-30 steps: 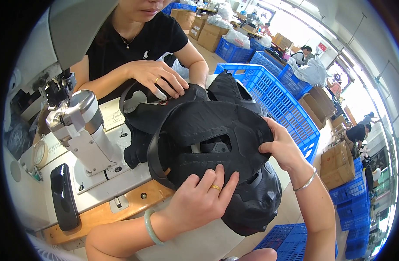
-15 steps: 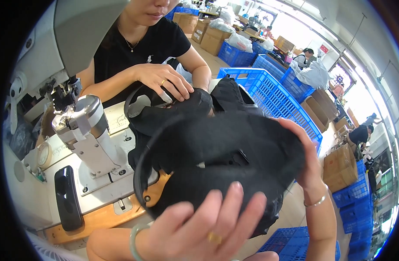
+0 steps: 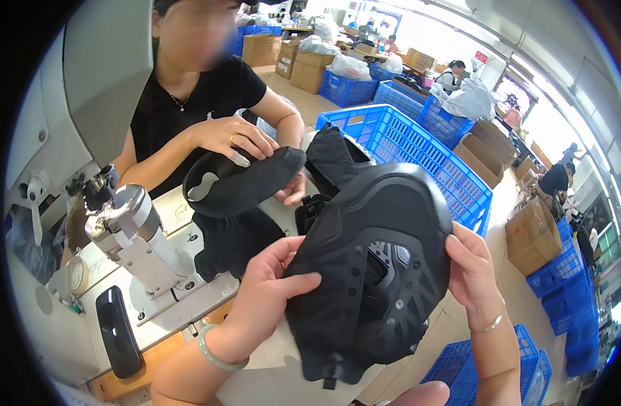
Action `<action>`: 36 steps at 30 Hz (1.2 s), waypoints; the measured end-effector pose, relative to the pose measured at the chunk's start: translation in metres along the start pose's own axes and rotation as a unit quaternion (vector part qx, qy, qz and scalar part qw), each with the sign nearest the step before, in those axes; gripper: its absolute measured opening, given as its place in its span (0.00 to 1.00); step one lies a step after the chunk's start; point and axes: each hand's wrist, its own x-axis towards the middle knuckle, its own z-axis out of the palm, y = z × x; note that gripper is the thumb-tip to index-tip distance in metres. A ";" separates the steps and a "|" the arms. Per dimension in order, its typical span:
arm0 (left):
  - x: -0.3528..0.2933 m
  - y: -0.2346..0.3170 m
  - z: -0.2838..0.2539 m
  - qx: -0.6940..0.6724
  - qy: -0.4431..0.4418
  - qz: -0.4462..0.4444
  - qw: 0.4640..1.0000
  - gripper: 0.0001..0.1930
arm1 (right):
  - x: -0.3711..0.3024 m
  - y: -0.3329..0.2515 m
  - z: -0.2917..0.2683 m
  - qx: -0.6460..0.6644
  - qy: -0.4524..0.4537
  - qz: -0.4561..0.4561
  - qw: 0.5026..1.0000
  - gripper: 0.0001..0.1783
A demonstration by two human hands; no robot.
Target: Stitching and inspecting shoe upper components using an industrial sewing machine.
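Observation:
A black shoe upper [image 3: 365,237] is held up in front of me, its outer side showing, with the rounded toe at the top and lace holes down the middle. My left hand [image 3: 273,284] pinches its left edge, thumb on top. At the right edge, my right hand [image 3: 469,260] is closed on the toe side. Beyond it, a co-worker's hands [image 3: 246,139] hold another black upper [image 3: 256,183] with its inside partly showing. More black upper material [image 3: 236,237] lies on the table beneath that piece.
A post-bed sewing machine [image 3: 131,223] stands to my left, with a glossy black oblong case [image 3: 116,331] on the near table edge. Another black upper [image 3: 334,159] lies beyond my piece. A large blue crate [image 3: 419,149] stands behind, another blue crate [image 3: 453,365] low at right.
The shoe upper has turned from its hollow inside to its outer face. My left hand has moved from in front of it to its left edge. The co-worker's upper now sits more tilted up.

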 end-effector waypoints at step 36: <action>-0.058 0.056 0.017 0.612 -0.043 0.417 0.670 0.31 | 0.001 0.058 0.056 0.336 0.017 0.056 0.940 0.18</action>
